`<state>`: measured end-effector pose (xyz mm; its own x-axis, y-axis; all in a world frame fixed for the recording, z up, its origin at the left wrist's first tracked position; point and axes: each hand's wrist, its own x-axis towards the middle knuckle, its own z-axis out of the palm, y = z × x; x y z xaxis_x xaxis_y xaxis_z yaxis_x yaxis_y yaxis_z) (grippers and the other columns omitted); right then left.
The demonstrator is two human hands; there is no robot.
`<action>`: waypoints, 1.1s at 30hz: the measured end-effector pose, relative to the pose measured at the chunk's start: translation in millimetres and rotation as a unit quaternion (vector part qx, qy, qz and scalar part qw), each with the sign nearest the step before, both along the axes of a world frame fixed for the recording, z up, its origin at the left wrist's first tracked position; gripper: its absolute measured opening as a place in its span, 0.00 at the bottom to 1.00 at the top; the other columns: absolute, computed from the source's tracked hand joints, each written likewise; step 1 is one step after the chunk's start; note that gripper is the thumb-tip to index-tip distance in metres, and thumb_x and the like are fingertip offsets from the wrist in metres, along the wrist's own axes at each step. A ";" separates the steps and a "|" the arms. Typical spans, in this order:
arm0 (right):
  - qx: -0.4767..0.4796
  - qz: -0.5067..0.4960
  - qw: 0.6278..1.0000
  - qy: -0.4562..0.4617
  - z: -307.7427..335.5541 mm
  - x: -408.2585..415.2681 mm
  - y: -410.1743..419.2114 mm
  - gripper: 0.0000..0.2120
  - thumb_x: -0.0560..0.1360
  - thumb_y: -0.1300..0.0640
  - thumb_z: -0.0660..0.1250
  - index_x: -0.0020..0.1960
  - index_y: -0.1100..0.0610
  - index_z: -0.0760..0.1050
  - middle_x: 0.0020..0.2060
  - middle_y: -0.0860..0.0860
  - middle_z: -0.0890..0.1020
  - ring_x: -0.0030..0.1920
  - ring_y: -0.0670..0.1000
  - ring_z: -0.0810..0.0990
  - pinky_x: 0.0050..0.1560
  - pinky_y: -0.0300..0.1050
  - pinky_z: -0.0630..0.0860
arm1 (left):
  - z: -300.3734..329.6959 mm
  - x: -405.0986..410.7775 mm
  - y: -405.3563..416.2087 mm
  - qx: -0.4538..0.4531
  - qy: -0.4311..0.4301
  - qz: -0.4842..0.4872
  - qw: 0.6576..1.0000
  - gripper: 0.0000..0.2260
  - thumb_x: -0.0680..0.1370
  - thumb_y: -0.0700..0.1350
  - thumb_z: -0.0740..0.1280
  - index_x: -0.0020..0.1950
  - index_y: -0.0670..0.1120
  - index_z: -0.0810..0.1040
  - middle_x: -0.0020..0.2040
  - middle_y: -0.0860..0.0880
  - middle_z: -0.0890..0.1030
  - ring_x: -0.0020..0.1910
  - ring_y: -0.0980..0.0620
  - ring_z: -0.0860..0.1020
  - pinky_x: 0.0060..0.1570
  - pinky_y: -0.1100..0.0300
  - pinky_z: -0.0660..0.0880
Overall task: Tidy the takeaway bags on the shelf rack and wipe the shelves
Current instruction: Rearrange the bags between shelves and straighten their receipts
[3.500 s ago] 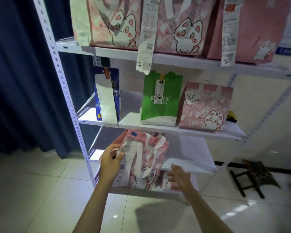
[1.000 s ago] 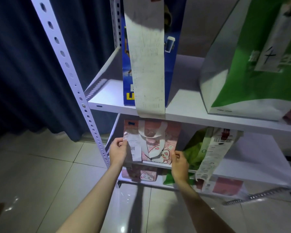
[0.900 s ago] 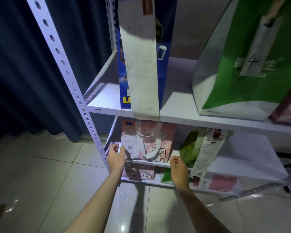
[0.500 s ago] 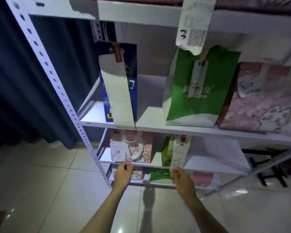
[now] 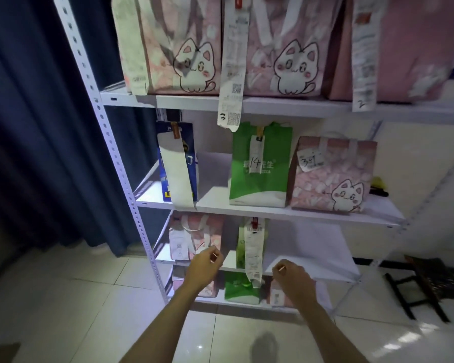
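Both hands are up in front of the third shelf (image 5: 312,268), empty: left hand (image 5: 203,268) has fingers loosely curled, gripping nothing, knuckles overlapping the lower right corner of the small pink cat bag (image 5: 192,239); right hand (image 5: 292,280) likewise loosely curled, holding nothing, just right of the hanging receipt (image 5: 252,251) on the pale green bag (image 5: 240,247). Key relation: pink bag sits upright just beyond and slightly left of the left hand's fingers, so left is the nearer hand for it; the green bag lies between the two hands, receipt's long axis vertical, draping past the shelf edge. Cannot tell if either hand actually touches a bag. Bottom shelf bags are partly hidden behind hands and receipt. Farther up: blue bag (image 5: 178,163), green bag marked 14 (image 5: 260,166), pink cat bag (image 5: 333,174). Top-shelf pink bags (image 5: 286,45) are cut off by the frame. No wiping cloth visible.
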<state>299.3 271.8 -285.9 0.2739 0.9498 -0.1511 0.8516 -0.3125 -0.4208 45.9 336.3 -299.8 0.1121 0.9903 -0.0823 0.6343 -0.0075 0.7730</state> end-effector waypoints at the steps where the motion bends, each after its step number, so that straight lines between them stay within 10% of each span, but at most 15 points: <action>1: 0.006 -0.002 1.000 0.003 6.7 2.4 -3.4 0.08 0.82 0.54 0.58 0.47 0.51 0.74 0.40 0.47 0.76 0.41 0.49 0.74 0.42 0.42 0.67 | 8.6 2.3 -4.7 0.006 0.006 -0.004 1.000 0.06 0.81 0.49 0.66 0.49 0.49 0.81 0.45 0.52 0.84 0.45 0.53 0.82 0.49 0.53 0.81; 11: 0.055 0.043 0.994 0.086 51.8 14.4 -24.4 0.10 0.80 0.53 0.62 0.44 0.55 0.78 0.38 0.52 0.84 0.41 0.52 0.84 0.40 0.46 0.78 | 63.5 17.4 -37.0 0.033 0.042 -0.030 0.998 0.05 0.81 0.47 0.66 0.46 0.52 0.79 0.43 0.52 0.83 0.42 0.55 0.81 0.41 0.63 0.74; 33: 0.109 0.101 0.981 0.121 84.0 -56.1 48.8 0.09 0.82 0.51 0.64 0.45 0.52 0.79 0.38 0.49 0.84 0.40 0.52 0.84 0.44 0.47 0.82 | 98.9 -40.5 24.9 0.076 -0.005 0.008 0.997 0.06 0.81 0.47 0.67 0.46 0.49 0.80 0.42 0.53 0.84 0.44 0.53 0.83 0.52 0.49 0.83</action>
